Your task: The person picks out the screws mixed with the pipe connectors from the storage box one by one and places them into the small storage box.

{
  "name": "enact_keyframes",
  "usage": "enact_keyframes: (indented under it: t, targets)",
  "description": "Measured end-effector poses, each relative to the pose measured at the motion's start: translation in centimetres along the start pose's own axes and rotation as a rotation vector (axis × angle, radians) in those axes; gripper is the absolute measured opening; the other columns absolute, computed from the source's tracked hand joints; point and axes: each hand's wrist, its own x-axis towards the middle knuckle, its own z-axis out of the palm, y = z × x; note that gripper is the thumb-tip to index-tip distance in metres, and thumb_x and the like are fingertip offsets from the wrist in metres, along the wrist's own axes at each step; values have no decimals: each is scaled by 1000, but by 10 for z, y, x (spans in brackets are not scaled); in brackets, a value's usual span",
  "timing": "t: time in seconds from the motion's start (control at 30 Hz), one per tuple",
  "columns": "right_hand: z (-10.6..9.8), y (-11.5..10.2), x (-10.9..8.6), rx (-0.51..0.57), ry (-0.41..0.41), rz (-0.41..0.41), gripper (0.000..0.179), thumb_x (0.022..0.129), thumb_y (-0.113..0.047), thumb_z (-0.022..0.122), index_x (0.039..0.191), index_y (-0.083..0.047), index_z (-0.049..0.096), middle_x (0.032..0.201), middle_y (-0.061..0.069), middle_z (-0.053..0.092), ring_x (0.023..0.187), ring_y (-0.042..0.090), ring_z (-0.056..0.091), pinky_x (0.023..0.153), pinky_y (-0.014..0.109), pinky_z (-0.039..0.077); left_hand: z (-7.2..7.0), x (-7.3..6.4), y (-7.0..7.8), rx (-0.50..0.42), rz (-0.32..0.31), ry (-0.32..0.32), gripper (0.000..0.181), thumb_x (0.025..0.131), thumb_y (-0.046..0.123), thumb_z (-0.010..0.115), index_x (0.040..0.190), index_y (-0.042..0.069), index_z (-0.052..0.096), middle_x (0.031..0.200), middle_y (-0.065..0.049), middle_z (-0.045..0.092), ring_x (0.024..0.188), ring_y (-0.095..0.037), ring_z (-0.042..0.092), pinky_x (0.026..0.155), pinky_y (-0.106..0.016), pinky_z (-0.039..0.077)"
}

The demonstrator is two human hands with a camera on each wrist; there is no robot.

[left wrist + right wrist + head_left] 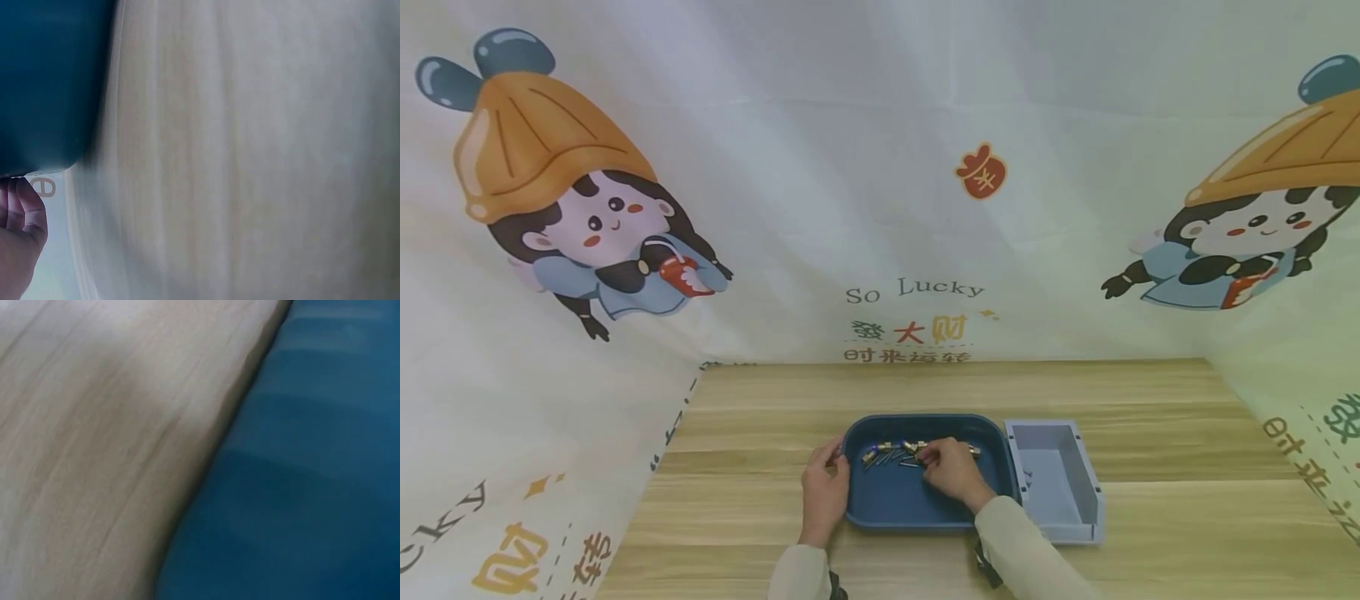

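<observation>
A dark blue tray (pixel 917 510) on the table holds several brass fittings (pixel 884 447), some with blue ends, and several thin metal screws or pins (pixel 907 464). My left hand (pixel 824 493) grips the tray's left edge, its bent fingers (pixel 31 209) right at the wall in the left wrist view. Over the tray, my right hand (pixel 953 471) reaches down with curled fingers, their tips among the small metal pieces. I cannot tell whether a piece is pinched there. Neither the right hand nor the pieces show in the right wrist view, only the tray's blue side and the table.
Directly right of the tray stands a grey open bin (pixel 1060 533) with a few small metal pieces (pixel 1028 477) near its left wall. Both containers sit on a wood-grain table (pixel 760 408). Printed cloth walls (pixel 820 167) enclose the table at the back and both sides.
</observation>
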Motion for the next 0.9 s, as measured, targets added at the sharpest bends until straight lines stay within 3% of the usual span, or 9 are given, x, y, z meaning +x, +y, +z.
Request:
enact_keyframes:
  t: [0.53, 0.9]
  targets:
    - [11, -2, 6, -34, 33, -27, 22, 60, 8, 60, 80, 3, 68, 71, 7, 65, 62, 14, 58, 55, 19, 45, 0, 1, 0, -1, 10, 3, 31, 83, 2, 52, 114, 4, 59, 97, -10, 59, 89, -17, 53, 74, -27, 44]
    - [22, 1, 7, -53, 49, 35, 12, 63, 4, 68, 72, -3, 65, 61, -1, 57, 57, 6, 49, 54, 20, 42, 1, 0, 1, 17, -13, -5, 31, 84, 1, 51, 114, 2, 58, 98, -11, 58, 92, -19, 54, 75, -27, 46]
